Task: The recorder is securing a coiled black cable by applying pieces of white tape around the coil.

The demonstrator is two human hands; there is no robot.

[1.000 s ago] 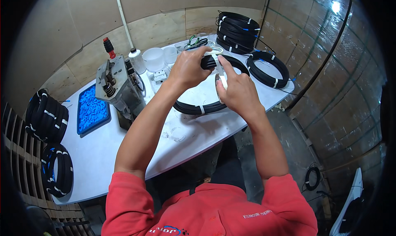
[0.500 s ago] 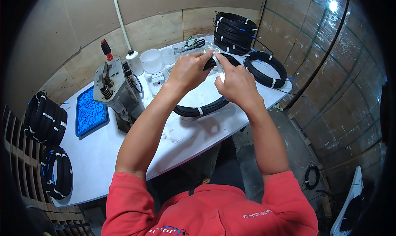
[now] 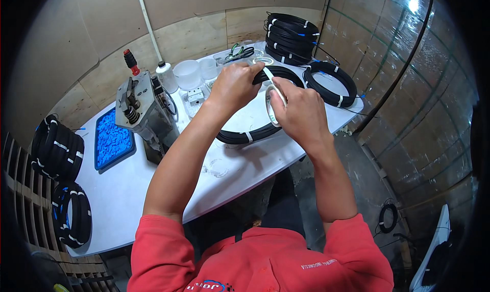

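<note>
Head view: left hand (image 3: 234, 84) pinches black coil (image 3: 235, 138) at far side; right hand (image 3: 302, 109) grips white tape roll (image 3: 268, 107); strip (image 3: 268, 74) best kept taut.

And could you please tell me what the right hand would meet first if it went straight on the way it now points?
Probably the far side of the black cable coil, just ahead of the right hand, though the picture leaves the depth unclear.

Blu tray (image 3: 118, 160) w/ pcs (image 3: 113, 135), wht btl (image 3: 166, 78)
</note>
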